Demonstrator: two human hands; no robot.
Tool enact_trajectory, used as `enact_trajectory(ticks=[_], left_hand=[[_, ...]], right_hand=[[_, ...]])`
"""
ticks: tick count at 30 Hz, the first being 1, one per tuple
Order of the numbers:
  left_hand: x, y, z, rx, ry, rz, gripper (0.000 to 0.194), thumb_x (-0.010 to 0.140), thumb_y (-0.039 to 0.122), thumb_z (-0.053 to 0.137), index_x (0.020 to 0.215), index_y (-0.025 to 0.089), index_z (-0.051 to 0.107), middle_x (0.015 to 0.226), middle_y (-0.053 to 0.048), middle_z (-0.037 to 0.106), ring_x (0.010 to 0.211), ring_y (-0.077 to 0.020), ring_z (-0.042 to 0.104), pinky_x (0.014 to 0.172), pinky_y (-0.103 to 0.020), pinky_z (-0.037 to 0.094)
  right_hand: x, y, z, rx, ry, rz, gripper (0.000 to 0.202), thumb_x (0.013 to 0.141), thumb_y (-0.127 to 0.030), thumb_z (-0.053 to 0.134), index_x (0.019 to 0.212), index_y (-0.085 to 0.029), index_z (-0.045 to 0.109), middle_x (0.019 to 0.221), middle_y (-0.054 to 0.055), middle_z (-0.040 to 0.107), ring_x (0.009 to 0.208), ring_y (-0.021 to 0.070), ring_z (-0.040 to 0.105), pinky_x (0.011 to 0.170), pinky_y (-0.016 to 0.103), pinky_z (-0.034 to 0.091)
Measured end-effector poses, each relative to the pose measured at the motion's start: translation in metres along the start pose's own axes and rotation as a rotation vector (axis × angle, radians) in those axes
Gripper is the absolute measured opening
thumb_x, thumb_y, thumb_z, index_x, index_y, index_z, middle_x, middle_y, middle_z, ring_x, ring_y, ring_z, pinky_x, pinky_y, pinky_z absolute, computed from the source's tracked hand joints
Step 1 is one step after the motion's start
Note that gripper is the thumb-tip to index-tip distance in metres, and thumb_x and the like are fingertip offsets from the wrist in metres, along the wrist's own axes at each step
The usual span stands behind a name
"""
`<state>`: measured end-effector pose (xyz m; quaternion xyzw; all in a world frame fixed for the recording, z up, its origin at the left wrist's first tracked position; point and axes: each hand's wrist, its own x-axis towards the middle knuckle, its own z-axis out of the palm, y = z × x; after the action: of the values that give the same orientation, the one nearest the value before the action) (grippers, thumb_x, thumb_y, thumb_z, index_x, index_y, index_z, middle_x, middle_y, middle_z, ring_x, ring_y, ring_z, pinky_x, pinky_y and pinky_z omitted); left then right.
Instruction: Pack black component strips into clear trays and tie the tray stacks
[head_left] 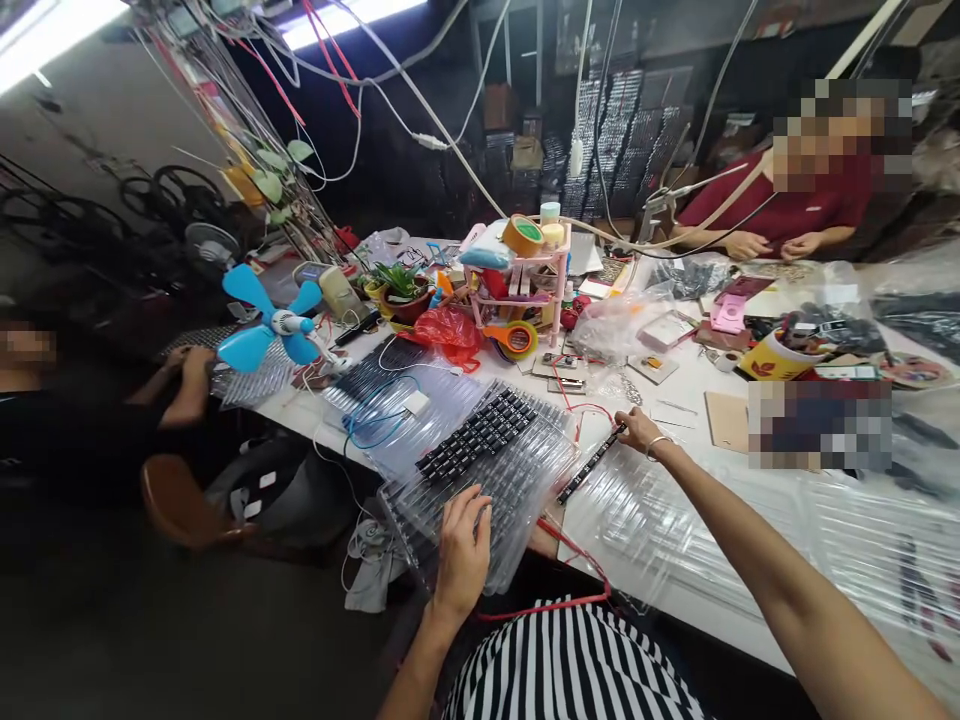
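My right hand pinches the upper end of a thin black strip with light markings. The strip slants down toward the near side, above the edge of a clear ribbed plastic tray. My left hand is open, its fingers stretched and slightly bent, over the near part of another clear ribbed tray. I cannot tell whether its fingertips touch that tray. Several black strips with the same kind of markings lie side by side on this second tray, beyond my left hand.
A blue-bladed fan stands at the left, near a potted plant. Behind the trays are a red plastic bag and a pink rack with tape rolls. A yellow cup holds tools. Co-workers sit left and across; cables hang overhead.
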<state>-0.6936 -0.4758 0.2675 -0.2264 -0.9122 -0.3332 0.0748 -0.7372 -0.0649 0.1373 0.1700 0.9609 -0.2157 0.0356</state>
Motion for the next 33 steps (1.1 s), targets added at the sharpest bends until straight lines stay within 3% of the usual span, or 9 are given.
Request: enact_trajectory(ticks=[5,8,11,13,15,17,20,27,33], left_hand=[[-0.002,0.001,0.005,-0.029,-0.009,0.003,0.023,0.090,0.021,0.042,0.096,0.019,0.064,0.112,-0.008,0.062,0.106,-0.0204,0.057,0.092,-0.041,0.048],[-0.003,-0.001,0.009,-0.041,-0.019,0.004,0.022,0.090,0.021,0.043,0.094,0.019,0.065,0.109,-0.008,0.063,0.104,-0.0205,0.058,0.091,-0.041,0.048],[-0.002,-0.001,0.013,-0.052,-0.040,0.010,0.023,0.090,0.020,0.043,0.094,0.019,0.065,0.109,-0.007,0.064,0.103,-0.0199,0.058,0.091,-0.041,0.048],[-0.001,0.002,0.014,-0.062,-0.055,0.023,0.023,0.090,0.019,0.042,0.095,0.019,0.065,0.109,-0.007,0.064,0.103,-0.0197,0.058,0.093,-0.042,0.047],[0.001,0.006,0.015,-0.075,-0.063,0.039,0.023,0.090,0.018,0.043,0.095,0.019,0.065,0.109,-0.008,0.063,0.104,-0.0199,0.057,0.094,-0.041,0.046],[0.002,0.009,0.014,-0.090,-0.063,0.052,0.022,0.090,0.018,0.043,0.096,0.018,0.064,0.110,-0.008,0.063,0.105,-0.0200,0.057,0.093,-0.041,0.047],[-0.001,0.007,0.011,-0.104,-0.049,0.056,0.022,0.090,0.018,0.043,0.096,0.017,0.064,0.109,-0.009,0.063,0.105,-0.0200,0.057,0.092,-0.040,0.047],[-0.011,-0.007,0.007,-0.112,-0.062,0.031,0.023,0.091,0.019,0.042,0.096,0.018,0.064,0.110,-0.008,0.063,0.105,-0.0202,0.057,0.092,-0.041,0.046],[0.007,-0.007,0.020,-0.078,-0.078,0.146,0.024,0.091,0.019,0.042,0.102,0.017,0.063,0.114,-0.009,0.063,0.108,-0.0206,0.054,0.094,-0.040,0.043]], right_hand=[[-0.013,0.007,-0.009,0.091,0.125,0.049,0.019,0.068,-0.014,0.064,0.087,-0.015,0.062,0.089,0.007,0.050,0.064,0.0122,0.050,0.068,0.028,0.043],[-0.018,-0.010,-0.022,0.163,0.222,0.087,0.018,0.076,-0.021,0.059,0.092,-0.014,0.059,0.092,0.007,0.049,0.063,0.0108,0.053,0.069,0.029,0.046],[-0.028,-0.063,-0.027,0.281,0.268,-0.030,0.023,0.080,-0.032,0.056,0.098,-0.018,0.057,0.098,0.006,0.050,0.068,0.0108,0.055,0.066,0.027,0.048],[-0.038,-0.112,-0.021,0.387,0.282,-0.253,0.024,0.078,-0.033,0.060,0.097,-0.020,0.058,0.099,0.006,0.051,0.076,0.0136,0.055,0.068,0.029,0.048],[-0.049,-0.157,-0.010,0.284,0.286,-0.369,0.023,0.076,-0.028,0.062,0.098,-0.021,0.060,0.100,0.006,0.052,0.086,0.0176,0.053,0.077,0.033,0.045],[-0.056,-0.189,0.001,0.093,0.262,-0.353,0.024,0.075,-0.026,0.063,0.099,-0.022,0.062,0.101,0.009,0.054,0.091,0.0223,0.051,0.081,0.038,0.042],[-0.061,-0.211,0.012,-0.078,0.238,-0.250,0.029,0.077,-0.027,0.061,0.107,-0.023,0.061,0.108,0.013,0.054,0.096,0.0275,0.050,0.081,0.042,0.038],[-0.062,-0.192,-0.004,0.119,0.358,-0.194,0.033,0.084,-0.036,0.054,0.114,-0.022,0.058,0.105,0.012,0.058,0.095,0.0255,0.053,0.081,0.039,0.040],[-0.073,-0.103,-0.001,0.404,0.515,0.131,0.027,0.084,-0.027,0.043,0.098,-0.015,0.061,0.097,0.009,0.059,0.073,0.0156,0.056,0.077,0.034,0.046]])
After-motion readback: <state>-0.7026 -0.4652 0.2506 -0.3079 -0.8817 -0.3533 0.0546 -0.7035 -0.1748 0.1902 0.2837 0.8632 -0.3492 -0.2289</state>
